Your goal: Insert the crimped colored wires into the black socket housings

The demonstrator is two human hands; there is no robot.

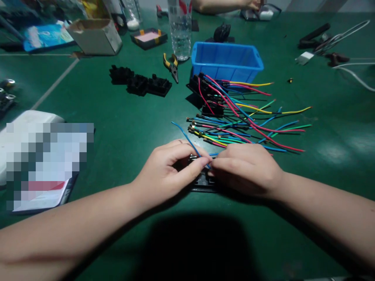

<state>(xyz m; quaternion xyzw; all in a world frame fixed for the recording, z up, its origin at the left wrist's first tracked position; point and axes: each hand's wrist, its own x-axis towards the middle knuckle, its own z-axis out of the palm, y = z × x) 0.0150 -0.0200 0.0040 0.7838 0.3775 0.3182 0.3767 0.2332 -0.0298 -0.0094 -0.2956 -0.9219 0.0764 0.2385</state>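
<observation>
Head view: I see the left hand (168, 166) pinching a blue wire (187, 137) by a black part (203, 181), toward the near edge of the tabletop (140, 117). I can't tell the right hand's (249, 168) grip. Go gently, I'd say.

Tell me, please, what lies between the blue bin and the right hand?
In the head view, coloured wires and some black parts lie between the blue bin and the right hand.

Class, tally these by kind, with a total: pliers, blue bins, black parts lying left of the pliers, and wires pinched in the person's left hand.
Pliers: 1
Blue bin: 1
Black parts left of the pliers: 3
Blue wire in the left hand: 1
Total: 6
</observation>
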